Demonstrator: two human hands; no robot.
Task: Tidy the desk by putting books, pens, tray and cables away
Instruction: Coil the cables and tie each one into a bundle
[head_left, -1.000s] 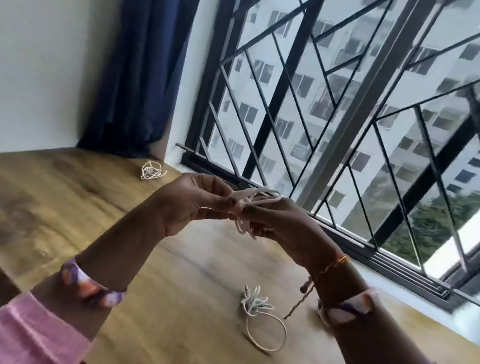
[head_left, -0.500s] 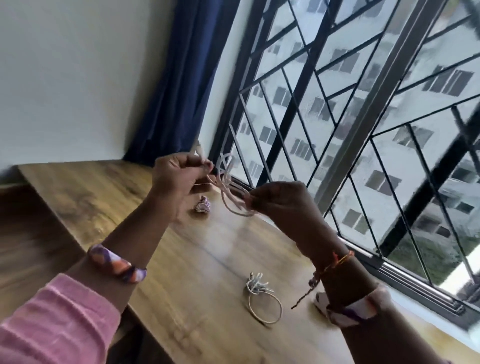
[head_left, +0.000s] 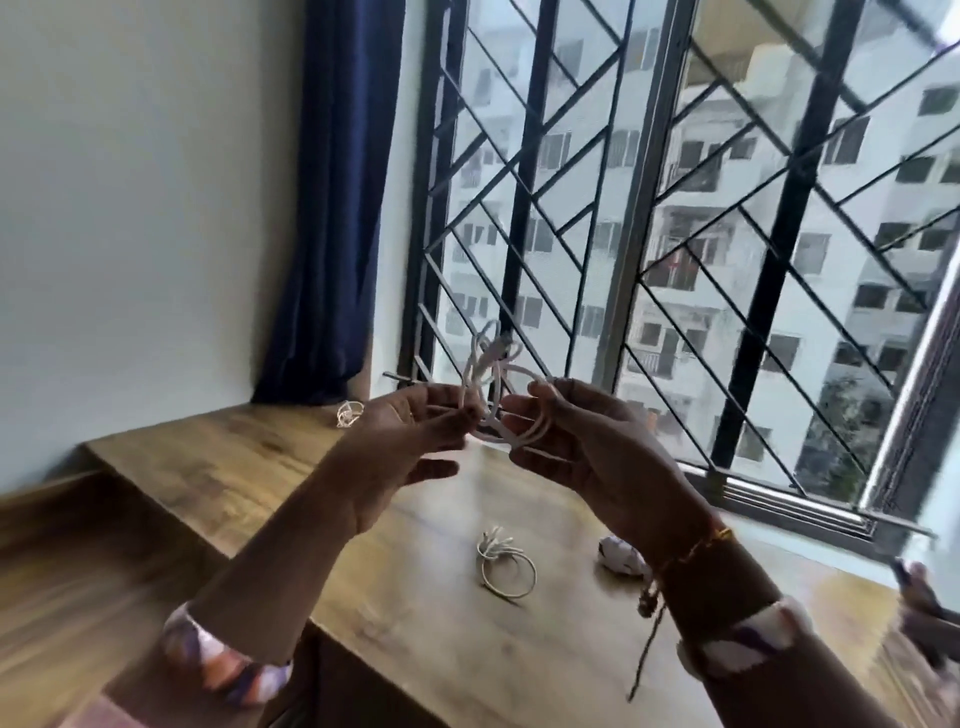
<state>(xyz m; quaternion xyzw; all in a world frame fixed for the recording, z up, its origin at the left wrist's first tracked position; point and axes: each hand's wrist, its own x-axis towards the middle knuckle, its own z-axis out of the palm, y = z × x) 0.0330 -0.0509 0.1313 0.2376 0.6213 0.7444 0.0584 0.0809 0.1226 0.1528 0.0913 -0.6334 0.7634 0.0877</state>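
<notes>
A white cable (head_left: 493, 379) is looped into a loose coil and held up in the air above the wooden desk (head_left: 426, 618). My left hand (head_left: 400, 457) pinches the coil on its left side. My right hand (head_left: 587, 457) grips the loops on the right, with strands wrapped over its fingers. A second coiled white cable (head_left: 505, 564) lies flat on the desk below my hands. A third small white coil (head_left: 349, 414) lies at the far end of the desk near the curtain.
A crumpled patterned object (head_left: 621, 555) lies on the desk beside my right wrist. A barred window (head_left: 675, 234) runs along the desk's right side, with a dark blue curtain (head_left: 337, 208) in the corner. A lower wooden surface (head_left: 67, 561) sits to the left.
The view has tilted up and shifted. My hands have come closer together and raised the cable, which now stands in taller loops between them.
</notes>
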